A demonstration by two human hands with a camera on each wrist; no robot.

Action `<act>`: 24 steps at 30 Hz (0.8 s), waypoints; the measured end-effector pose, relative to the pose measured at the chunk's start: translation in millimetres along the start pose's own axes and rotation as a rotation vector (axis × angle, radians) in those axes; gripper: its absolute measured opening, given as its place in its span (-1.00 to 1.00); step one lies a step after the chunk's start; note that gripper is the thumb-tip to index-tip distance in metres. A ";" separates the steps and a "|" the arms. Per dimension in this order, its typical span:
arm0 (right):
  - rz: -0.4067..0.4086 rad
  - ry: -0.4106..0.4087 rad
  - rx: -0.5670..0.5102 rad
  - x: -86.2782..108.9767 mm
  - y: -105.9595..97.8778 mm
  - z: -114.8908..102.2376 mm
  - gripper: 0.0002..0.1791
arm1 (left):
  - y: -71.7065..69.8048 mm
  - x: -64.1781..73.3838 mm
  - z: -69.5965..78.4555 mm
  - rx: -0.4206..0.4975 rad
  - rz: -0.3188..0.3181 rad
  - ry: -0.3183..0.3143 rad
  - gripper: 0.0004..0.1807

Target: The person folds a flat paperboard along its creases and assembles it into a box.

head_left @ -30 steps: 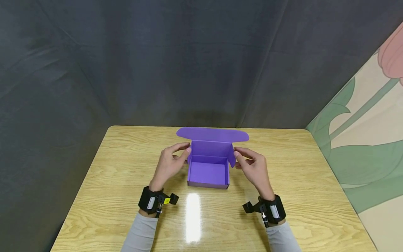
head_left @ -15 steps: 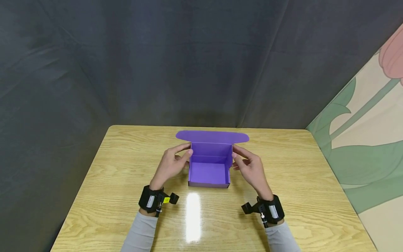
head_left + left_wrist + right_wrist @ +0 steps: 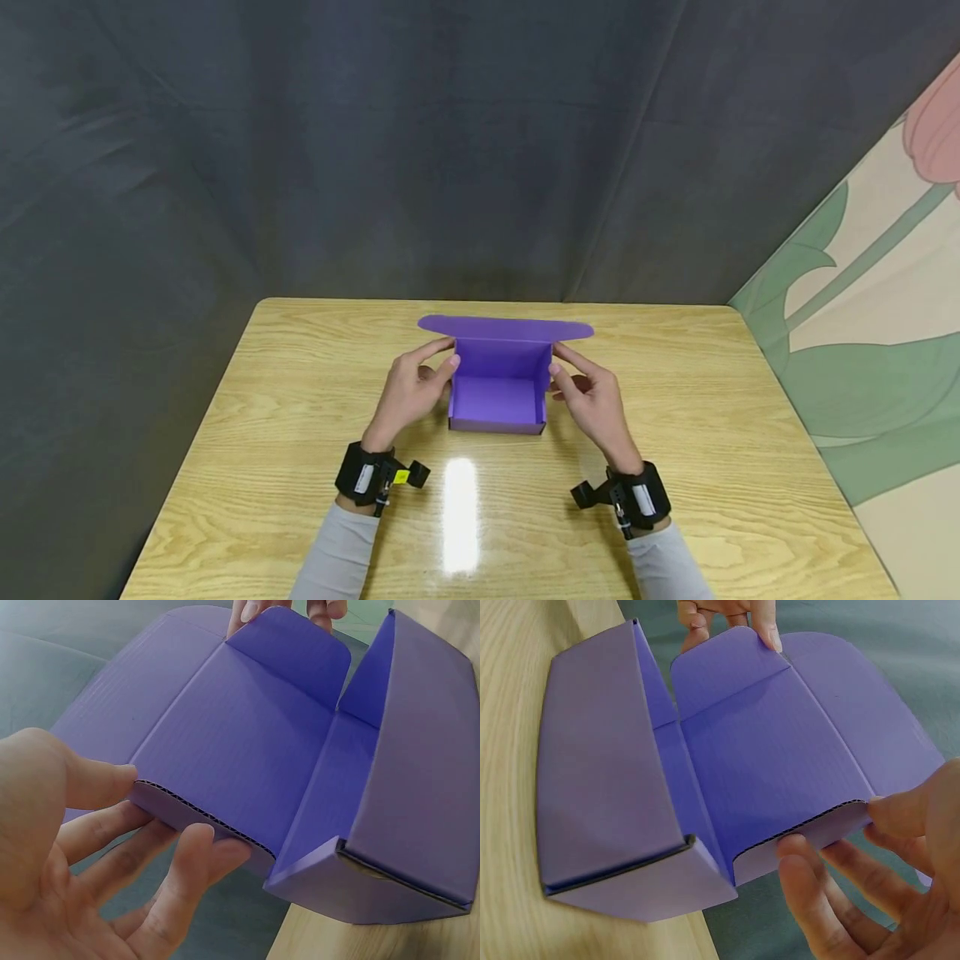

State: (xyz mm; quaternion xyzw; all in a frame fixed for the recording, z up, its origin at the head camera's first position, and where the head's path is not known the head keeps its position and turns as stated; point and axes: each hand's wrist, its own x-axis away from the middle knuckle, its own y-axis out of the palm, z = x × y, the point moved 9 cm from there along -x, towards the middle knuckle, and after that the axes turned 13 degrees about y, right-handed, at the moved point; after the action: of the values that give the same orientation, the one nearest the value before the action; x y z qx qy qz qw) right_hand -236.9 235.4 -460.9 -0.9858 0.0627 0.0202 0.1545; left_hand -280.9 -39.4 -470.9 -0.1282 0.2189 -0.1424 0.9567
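Note:
A purple cardboard mailer box stands on the table, its front wall toward me and its hinged lid raised at the back. The lid's long tuck flap sticks out beyond both sides. My left hand holds the lid's left side flap, thumb at the corner and fingers along its outer face. On the other side, my right hand holds the right side flap the same way. Both side flaps are bent inward from the lid panel. The box's interior shows bare purple cardboard.
The wooden table extends around the box on all sides. A dark curtain hangs behind its far edge, and a flower-patterned panel borders the right. Each wrist wears a black camera band.
The lid's right side flap has folded inward, with my right hand shifting left against it. The tuck flap has come lower, and the box's front edge has moved slightly away from me.

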 end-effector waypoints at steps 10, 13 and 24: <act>-0.004 0.009 0.025 -1.1 -0.7 5.4 -0.57 | 2.1 -1.8 -1.9 -0.013 0.002 0.009 -0.54; -0.007 -0.004 0.025 -1.1 -0.6 6.5 -0.56 | 2.6 -1.2 -3.2 -0.002 0.006 0.003 -0.55; 0.005 -0.054 0.031 -3.7 3.4 8.5 -0.58 | 3.7 1.3 -10.5 0.047 0.007 -0.028 -0.53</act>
State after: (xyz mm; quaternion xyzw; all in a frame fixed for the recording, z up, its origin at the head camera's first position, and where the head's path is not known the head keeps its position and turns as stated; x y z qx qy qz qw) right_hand -241.1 235.2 -469.8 -0.9822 0.0611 0.0464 0.1714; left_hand -283.8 -38.3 -481.7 -0.1067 0.2025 -0.1424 0.9630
